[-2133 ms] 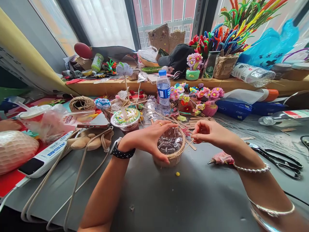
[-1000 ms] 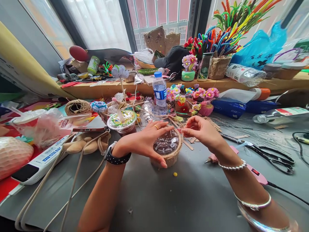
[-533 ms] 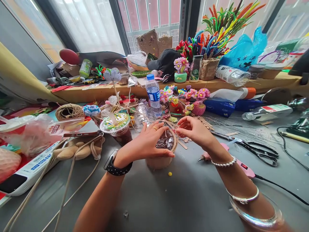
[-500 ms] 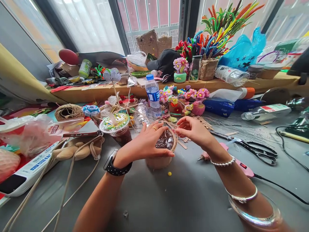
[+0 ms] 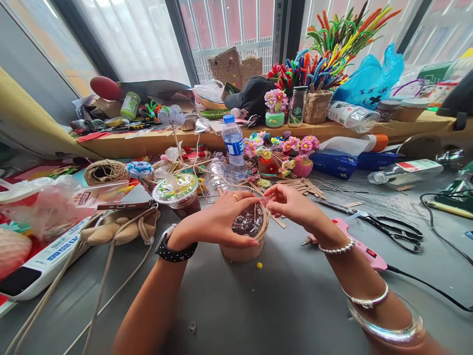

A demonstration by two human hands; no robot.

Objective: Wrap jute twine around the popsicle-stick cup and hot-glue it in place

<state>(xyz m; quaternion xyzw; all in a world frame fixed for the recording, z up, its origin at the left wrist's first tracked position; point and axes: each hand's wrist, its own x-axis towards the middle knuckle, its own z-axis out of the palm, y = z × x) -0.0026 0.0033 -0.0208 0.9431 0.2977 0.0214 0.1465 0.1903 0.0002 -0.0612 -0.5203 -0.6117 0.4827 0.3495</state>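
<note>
A round, light-brown pot [image 5: 242, 253] stands upright on the grey table, with twine around its rim and a dark, glossy inside. My left hand [image 5: 218, 219] spans its top from the left, thumb along the near rim and fingers at the far rim, gripping it. At the far right of the rim, my right hand [image 5: 291, 204] has thumb and fingertips pinched together. Something small and translucent shows at those fingertips, too small to name. Just in front of the pot lies a yellow dot [image 5: 259, 265].
Left of the pot stands a lidded drink cup [image 5: 175, 190]; behind it, a water bottle [image 5: 233, 143]. To the right lie a pink glue gun [image 5: 360, 246], scissors [image 5: 391, 229] and wooden sticks [image 5: 305, 187]. A phone [image 5: 125, 204] and cords lie left.
My right hand has moved slightly left and down, its fingertips now closer to my left fingers at the rim. The left hand keeps its place on the pot, which has shifted little.
</note>
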